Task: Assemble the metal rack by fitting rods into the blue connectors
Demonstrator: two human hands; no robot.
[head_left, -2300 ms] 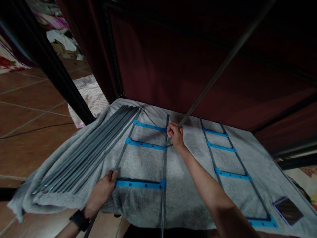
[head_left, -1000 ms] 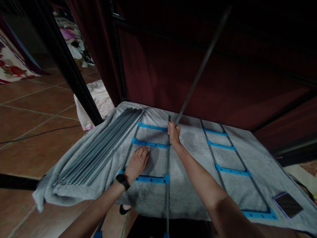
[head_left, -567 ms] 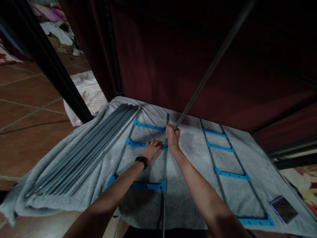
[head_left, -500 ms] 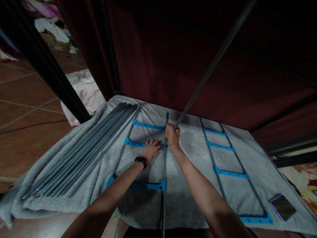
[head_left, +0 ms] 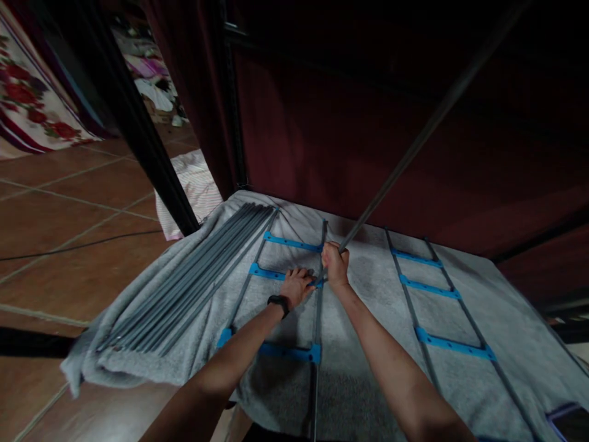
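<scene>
My right hand [head_left: 335,264] is closed around a long grey rod [head_left: 405,161], which slants up to the right out of view. The rod's lower end meets a blue crosspiece [head_left: 267,272] near the right tube of a ladder-like frame [head_left: 239,301]. On that same crosspiece lies my left hand [head_left: 297,287], fingers stretched out and apart, with a black band on the wrist. The frame joins two grey tubes with several blue crosspieces. A second frame of the same kind [head_left: 411,313] lies to the right. Many grey tubes [head_left: 197,270] lie side by side at the left.
A grey blanket [head_left: 363,380] covers the surface beneath everything. Behind it hangs a dark red curtain [head_left: 313,153], with a black post [head_left: 151,141] at the left. A dark phone-like object [head_left: 570,422] lies at the lower right edge. Tiled floor [head_left: 69,233] shows at left.
The view has swung left, so everything sits further right and slightly lower. Both hands keep their places at the crosspiece, and the rod stays in my right hand at much the same slant.
</scene>
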